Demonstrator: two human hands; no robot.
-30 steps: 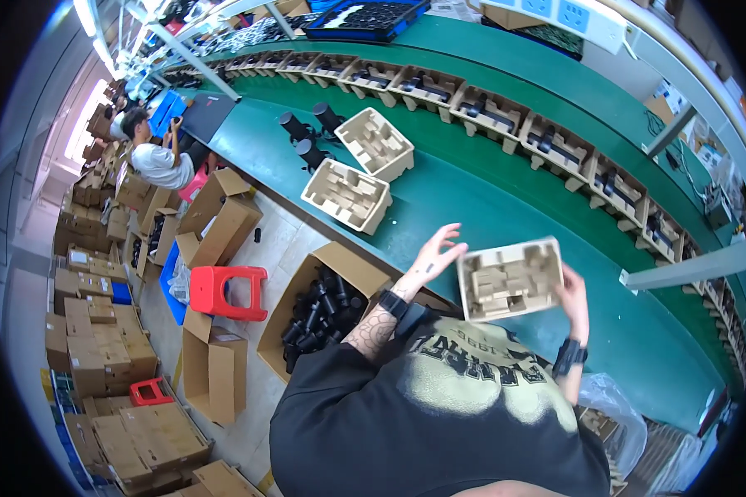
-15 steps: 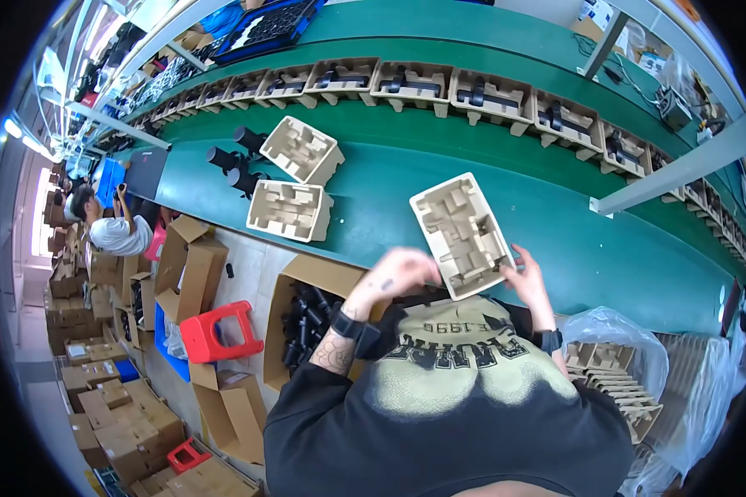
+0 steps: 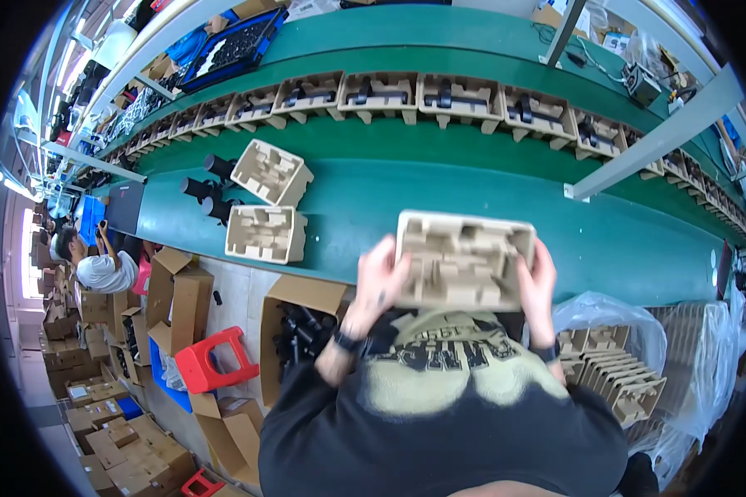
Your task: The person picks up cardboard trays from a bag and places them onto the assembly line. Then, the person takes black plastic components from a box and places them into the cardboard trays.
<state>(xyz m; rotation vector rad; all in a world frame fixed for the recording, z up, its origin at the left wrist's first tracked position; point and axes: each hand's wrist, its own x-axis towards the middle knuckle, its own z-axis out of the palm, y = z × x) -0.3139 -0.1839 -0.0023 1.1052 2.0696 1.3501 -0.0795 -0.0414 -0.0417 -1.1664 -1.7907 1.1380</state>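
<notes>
Between my hands, in front of my chest, is a beige moulded pulp tray [image 3: 464, 261] with stepped hollows and nothing lying in them. My left hand [image 3: 381, 277] grips its left end, thumb over the rim. At the opposite end, my right hand [image 3: 539, 277] holds on the same way. The tray is slightly blurred by motion. To the left on the green bench [image 3: 348, 199] rest two more pulp trays, one angled [image 3: 271, 172] and one nearer the edge [image 3: 264, 234]. Several black cylindrical parts [image 3: 215, 186] lie beside them.
A row of pulp trays holding black parts [image 3: 377, 93] runs along the bench's far side. At lower left stand a carton of black parts [image 3: 307, 290] and a red stool [image 3: 217, 360]. Stacked pulp trays in clear plastic [image 3: 617, 377] are at my right. A slanted metal post [image 3: 651, 145] meets the bench.
The tray has turned from upright to lengthwise across my body. My left hand has taken hold of its left end. The surroundings have shifted left in view.
</notes>
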